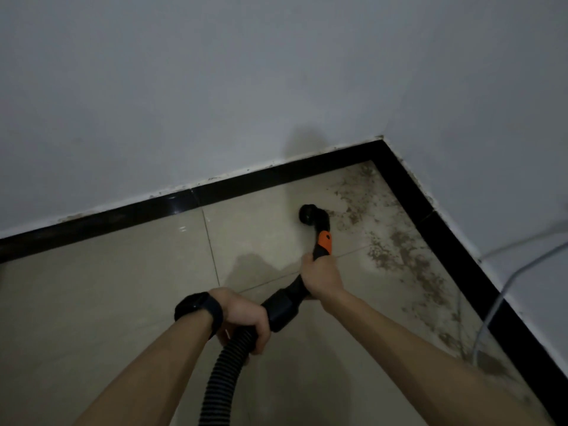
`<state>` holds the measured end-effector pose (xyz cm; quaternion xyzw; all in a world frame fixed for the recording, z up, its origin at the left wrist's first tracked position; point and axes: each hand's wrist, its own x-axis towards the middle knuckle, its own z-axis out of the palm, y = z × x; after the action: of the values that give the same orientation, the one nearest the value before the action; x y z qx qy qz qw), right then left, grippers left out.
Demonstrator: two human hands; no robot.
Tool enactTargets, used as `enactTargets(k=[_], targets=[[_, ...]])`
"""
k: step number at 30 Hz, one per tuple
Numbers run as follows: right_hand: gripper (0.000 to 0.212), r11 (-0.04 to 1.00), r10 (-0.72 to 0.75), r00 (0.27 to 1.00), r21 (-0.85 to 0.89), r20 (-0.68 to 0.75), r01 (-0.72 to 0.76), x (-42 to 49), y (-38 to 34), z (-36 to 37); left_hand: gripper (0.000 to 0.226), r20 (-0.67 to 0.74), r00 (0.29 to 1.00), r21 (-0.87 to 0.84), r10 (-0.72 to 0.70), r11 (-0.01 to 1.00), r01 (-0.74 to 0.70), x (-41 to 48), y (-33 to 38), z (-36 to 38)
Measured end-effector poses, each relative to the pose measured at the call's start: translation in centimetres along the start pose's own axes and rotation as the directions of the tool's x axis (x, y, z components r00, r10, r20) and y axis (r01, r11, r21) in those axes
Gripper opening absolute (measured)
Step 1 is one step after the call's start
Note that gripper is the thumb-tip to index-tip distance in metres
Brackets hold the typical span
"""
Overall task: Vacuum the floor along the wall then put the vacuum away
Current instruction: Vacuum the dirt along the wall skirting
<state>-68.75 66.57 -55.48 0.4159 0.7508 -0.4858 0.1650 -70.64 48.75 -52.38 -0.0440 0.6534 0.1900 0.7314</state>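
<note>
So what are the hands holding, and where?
Right hand grips the vacuum handle below its orange part; left hand grips the hose by its cuff.

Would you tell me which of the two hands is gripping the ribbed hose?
The left hand, with the black watch at its wrist, grips the ribbed hose; the right hand holds the orange-and-black handle further forward.

Corner of a bare indoor room, probably in a home.
Two plain white walls (215, 87) meet above a glossy black skirting (123, 219). Large beige floor tiles (107, 287) carry dark grime (396, 241) toward the corner and along the right-hand edge, where a pale cable (495, 309) hangs. The light is dim.
</note>
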Motion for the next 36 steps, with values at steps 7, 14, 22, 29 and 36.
enactTargets(k=[7,14,22,29,36], targets=[[0.052,0.974,0.173,0.976,0.166,-0.129,-0.151,0.6,5.9,-7.1,0.019,-0.131,0.972,0.306,0.196,0.94,-0.149,1.7,6.8,5.1],[0.061,0.995,0.086,0.987,0.059,-0.132,-0.079,1.5,3.6,-7.1,0.078,-0.388,0.77,0.452,0.506,0.833,-0.319,2.1,6.9,6.7],[0.066,1.0,0.007,1.0,-0.021,-0.029,-0.008,2.0,-0.5,-3.7,0.044,-0.639,0.59,0.344,0.493,0.869,-0.354,3.0,4.6,5.6],[0.059,0.755,-0.036,0.968,0.641,0.25,-0.138,2.4,-0.7,-1.8,0.043,-0.656,0.625,0.188,0.424,0.893,-0.409,1.3,3.1,4.2],[0.028,0.618,0.089,0.996,0.783,0.013,-0.065,1.5,2.9,-2.7,0.039,-0.517,0.672,0.309,0.53,0.848,-0.431,2.1,4.4,5.6]])
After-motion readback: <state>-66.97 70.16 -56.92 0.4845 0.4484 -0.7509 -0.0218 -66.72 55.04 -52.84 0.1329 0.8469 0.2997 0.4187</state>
